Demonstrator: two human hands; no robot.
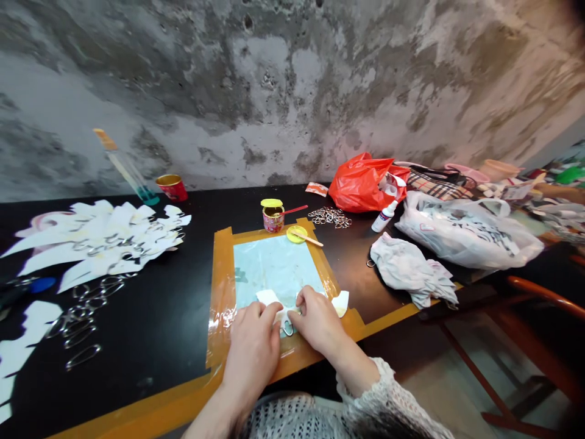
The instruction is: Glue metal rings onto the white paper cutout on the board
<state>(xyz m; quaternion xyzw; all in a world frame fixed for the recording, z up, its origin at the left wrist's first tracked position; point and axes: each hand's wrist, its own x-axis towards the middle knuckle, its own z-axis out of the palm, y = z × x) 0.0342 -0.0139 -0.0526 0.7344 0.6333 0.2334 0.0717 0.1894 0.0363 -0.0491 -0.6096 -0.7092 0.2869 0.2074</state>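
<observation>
My left hand [256,335] and my right hand [317,317] meet at the near edge of the light-blue work sheet [276,262]. Their fingers are closed on a small white card piece [269,297], partly hidden under them. A metal wire loop [287,327] pokes out towards me between the fingertips. Just right of my right hand, a white scrap with a yellowish patch [340,303] shows on the tape. Beyond the hands, a wooden stick [307,238] rests across a yellow lid [297,233]. Behind it stands an open tin [273,220] with a red stick in it.
Many white card pieces with metal loops [105,238] are heaped at left, near loose wire loops [82,320]. More loops [329,216] lie behind. A glue bottle [384,216], red bag [363,183], crumpled cloth [409,268] and white plastic bag [470,228] stand right.
</observation>
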